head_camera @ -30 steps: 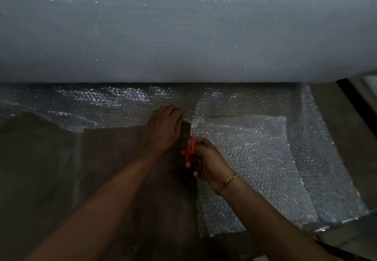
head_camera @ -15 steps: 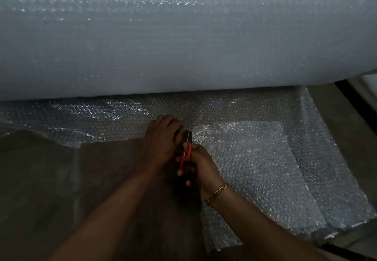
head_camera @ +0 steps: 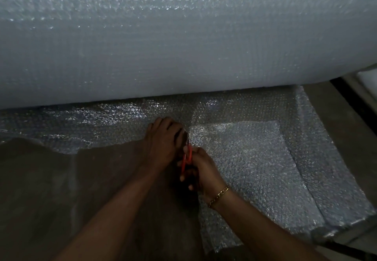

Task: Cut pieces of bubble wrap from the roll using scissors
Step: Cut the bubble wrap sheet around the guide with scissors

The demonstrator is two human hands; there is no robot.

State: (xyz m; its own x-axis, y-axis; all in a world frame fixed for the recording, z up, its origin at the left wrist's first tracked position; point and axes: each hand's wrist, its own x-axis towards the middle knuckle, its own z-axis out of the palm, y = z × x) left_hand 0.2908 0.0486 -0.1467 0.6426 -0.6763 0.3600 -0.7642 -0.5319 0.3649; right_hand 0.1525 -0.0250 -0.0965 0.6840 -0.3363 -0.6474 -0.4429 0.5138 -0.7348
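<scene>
A huge roll of bubble wrap (head_camera: pixel 183 46) fills the upper half of the view. Its unrolled sheet (head_camera: pixel 114 126) lies flat on the dark floor in front of the roll. My right hand (head_camera: pixel 204 169) grips red-handled scissors (head_camera: pixel 187 155), blades pointing away from me into the sheet at the end of a cut. My left hand (head_camera: pixel 161 144) rests on the sheet just left of the blades, fingers laid flat on it. A bubble wrap piece (head_camera: pixel 248 169) lies to the right of the cut, over another layer.
Dark brown floor (head_camera: pixel 61 199) shows bare at lower left. A dark strip and a pale edge (head_camera: pixel 355 101) run along the far right. A gold chain bracelet (head_camera: pixel 219 195) sits on my right wrist.
The view has tipped so the roll fills more of the frame. The scissors and both hands have crept forward along the cut toward the roll.
</scene>
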